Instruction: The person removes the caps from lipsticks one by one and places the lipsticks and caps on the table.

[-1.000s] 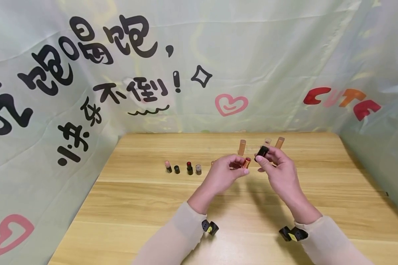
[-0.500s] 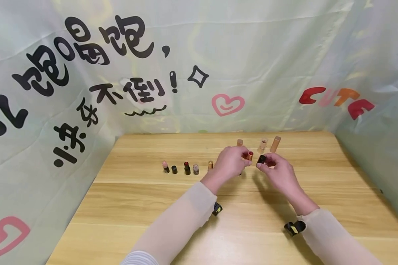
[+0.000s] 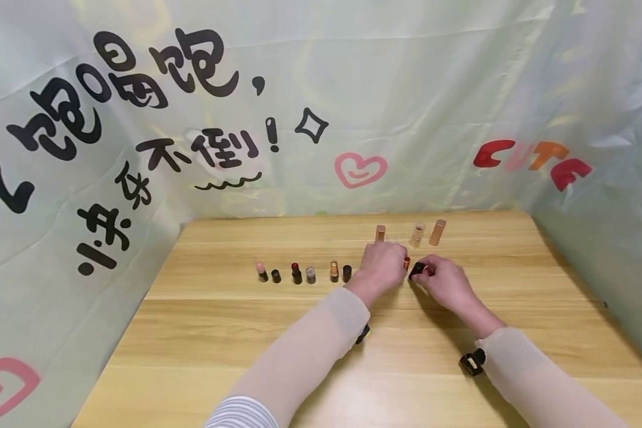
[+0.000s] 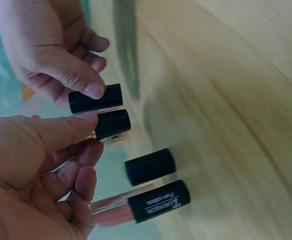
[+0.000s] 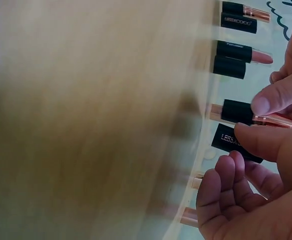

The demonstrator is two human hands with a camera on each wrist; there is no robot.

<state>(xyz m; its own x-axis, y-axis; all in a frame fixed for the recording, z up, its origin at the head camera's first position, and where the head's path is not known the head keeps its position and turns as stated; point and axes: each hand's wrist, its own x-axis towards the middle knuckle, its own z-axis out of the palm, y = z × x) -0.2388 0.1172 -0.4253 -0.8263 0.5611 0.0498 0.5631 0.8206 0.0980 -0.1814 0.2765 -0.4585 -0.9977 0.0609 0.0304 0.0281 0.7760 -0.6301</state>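
Between thumb and fingers, my left hand (image 3: 383,266) pinches an uncapped lipstick (image 5: 237,111) with a black base and shiny rose-gold tube. It is upright, low at the tabletop; the head view shows only its reddish-gold top past the fingers. Right beside it, my right hand (image 3: 449,282) grips a black lipstick cap (image 5: 226,139) with pale lettering by its sides. In the left wrist view that cap (image 4: 95,98) stands close alongside the lipstick's black base (image 4: 112,124). Near my left fingers are another black cap (image 4: 151,166) and a pink lipstick (image 4: 159,201) with a lettered black base.
Leftward on the wooden table (image 3: 278,339) runs a row: a pink lipstick (image 3: 261,271), a small dark cap (image 3: 276,276), a red lipstick (image 3: 296,273), a clear-topped cap (image 3: 311,274), a gold-tubed lipstick (image 3: 334,271) and a black cap (image 3: 347,273). Rose-gold tubes (image 3: 437,232) stand behind.
Both hands have lowered to the table, the left reaching farther forward with the lipstick and the right bringing the cap down beside it. The view has shifted slightly right.
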